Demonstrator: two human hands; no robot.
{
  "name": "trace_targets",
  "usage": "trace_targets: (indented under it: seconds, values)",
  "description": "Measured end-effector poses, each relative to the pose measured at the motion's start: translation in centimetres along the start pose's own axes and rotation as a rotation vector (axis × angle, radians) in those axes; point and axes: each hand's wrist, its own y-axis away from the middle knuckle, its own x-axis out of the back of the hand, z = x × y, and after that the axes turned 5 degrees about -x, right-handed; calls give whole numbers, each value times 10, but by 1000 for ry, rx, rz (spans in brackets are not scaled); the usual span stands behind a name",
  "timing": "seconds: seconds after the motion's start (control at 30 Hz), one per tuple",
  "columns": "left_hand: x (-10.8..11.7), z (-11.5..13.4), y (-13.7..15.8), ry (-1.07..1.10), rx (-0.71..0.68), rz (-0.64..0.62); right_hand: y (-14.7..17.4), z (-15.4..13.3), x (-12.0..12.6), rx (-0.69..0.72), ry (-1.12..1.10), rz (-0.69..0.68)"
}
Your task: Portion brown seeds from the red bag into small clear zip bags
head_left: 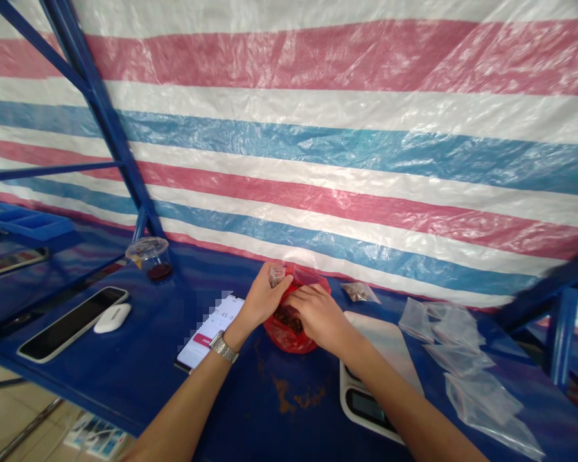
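Note:
A red plastic bag [289, 340] stands with its mouth open on the blue table and holds small dark brown pieces [288, 319]. At its left rim, my left hand [260, 298] is closed, with a small clear plastic bag [277, 276] between thumb and fingers. My right hand [318, 314] reaches over the bag's mouth from the right. Its fingers are bent and close together, and what they grip is hidden. Behind the right hand lies a small clear bag with brown pieces inside [360, 292]. A white scale [390, 346] sits partly under my right forearm.
Several clear zip bags [467, 366] lie at the right. To the left are a lit phone [209, 333], a dark phone [72, 324], a white earbud case [112, 318] and a clear cup with dark liquid [149, 258]. Brown powder [293, 399] marks the table in front.

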Motion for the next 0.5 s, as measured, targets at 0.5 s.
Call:
trace_targets:
  seconds: [0.5]
  values:
    - [-1,15,-1,-17,-4,112,0,0,-9,-85,-118,29]
